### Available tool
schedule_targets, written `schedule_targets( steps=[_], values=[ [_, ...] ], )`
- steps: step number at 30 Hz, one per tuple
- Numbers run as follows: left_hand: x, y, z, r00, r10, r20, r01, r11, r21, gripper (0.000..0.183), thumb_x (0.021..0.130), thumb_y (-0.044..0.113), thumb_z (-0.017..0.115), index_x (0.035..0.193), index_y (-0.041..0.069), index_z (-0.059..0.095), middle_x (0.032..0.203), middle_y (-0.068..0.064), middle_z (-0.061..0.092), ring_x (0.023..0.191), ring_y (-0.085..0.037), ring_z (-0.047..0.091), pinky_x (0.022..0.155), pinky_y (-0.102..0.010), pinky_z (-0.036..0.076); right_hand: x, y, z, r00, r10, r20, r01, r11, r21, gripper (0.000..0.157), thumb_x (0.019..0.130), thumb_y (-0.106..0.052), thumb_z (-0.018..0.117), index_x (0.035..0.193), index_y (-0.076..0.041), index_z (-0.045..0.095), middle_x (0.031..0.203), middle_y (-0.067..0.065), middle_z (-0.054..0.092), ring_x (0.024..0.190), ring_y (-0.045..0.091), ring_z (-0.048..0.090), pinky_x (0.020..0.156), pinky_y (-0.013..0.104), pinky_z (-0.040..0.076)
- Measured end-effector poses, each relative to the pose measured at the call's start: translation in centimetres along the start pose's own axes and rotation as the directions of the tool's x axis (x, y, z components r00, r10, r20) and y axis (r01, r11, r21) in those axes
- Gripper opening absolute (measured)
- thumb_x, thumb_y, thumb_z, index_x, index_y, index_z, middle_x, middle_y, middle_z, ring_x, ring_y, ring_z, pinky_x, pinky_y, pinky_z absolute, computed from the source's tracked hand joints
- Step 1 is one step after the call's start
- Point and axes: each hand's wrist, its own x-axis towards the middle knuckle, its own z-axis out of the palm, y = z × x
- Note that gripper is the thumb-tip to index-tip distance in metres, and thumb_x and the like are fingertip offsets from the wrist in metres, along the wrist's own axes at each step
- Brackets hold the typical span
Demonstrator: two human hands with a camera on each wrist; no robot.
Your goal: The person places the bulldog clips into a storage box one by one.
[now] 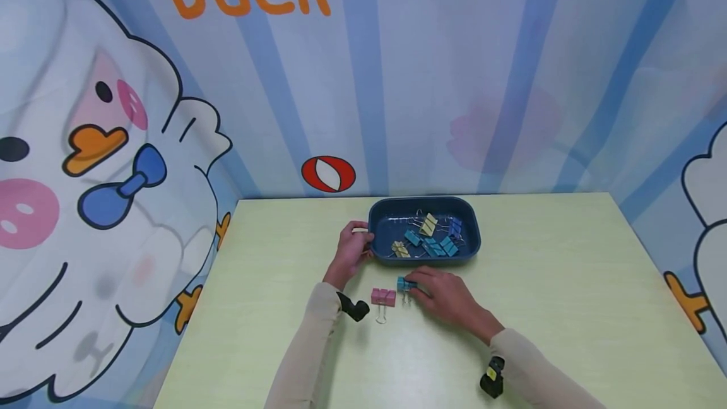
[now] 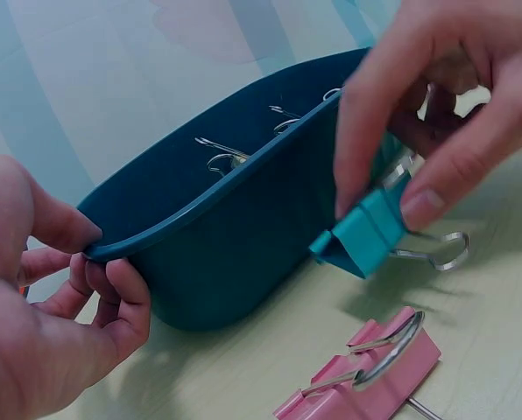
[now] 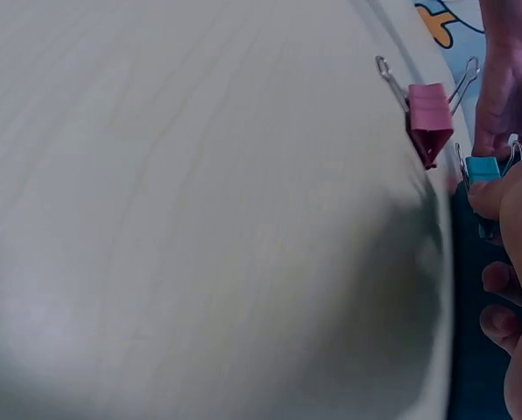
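Note:
My left hand (image 1: 348, 252) pinches the left end of a dark blue plastic tray (image 2: 235, 258), thumb over the rim and fingers curled beneath it. Between the thumb and fingertips of my right hand (image 1: 445, 294) is a teal binder clip (image 2: 370, 229), held by its sides in front of the tray. The left wrist view shows it tilted, with a wire handle sticking out. A larger pink binder clip (image 1: 383, 296) rests on the table just left of the teal one, wire handles spread.
Several binder clips lie inside the tray, among them a yellow one (image 1: 428, 225), a blue one (image 1: 455, 227) and a teal one (image 1: 433, 247). The pale wooden table (image 1: 568, 283) meets a printed cloth backdrop (image 1: 414, 81) behind the tray.

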Motion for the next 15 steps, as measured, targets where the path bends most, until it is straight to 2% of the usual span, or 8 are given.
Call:
schedule_targets(
  steps=[15],
  values=[
    [0.0, 0.0, 0.1, 1.0, -0.003, -0.006, 0.003, 1.0, 0.003, 0.031, 0.101, 0.004, 0.055, 0.132, 0.003, 0.053, 0.09, -0.011, 0.058, 0.069, -0.017, 0.05, 0.066, -0.033, 0.043, 2.0, -2.7, -3.9, 0.996, -0.075, -0.052, 0.077, 0.996, 0.045, 0.03, 0.093, -0.017, 0.079, 0.122, -0.014, 0.075, 0.122, 0.003, 0.073, 0.109, 0.021, 0.071, 0.091, 0.041, 0.058]
  ],
)
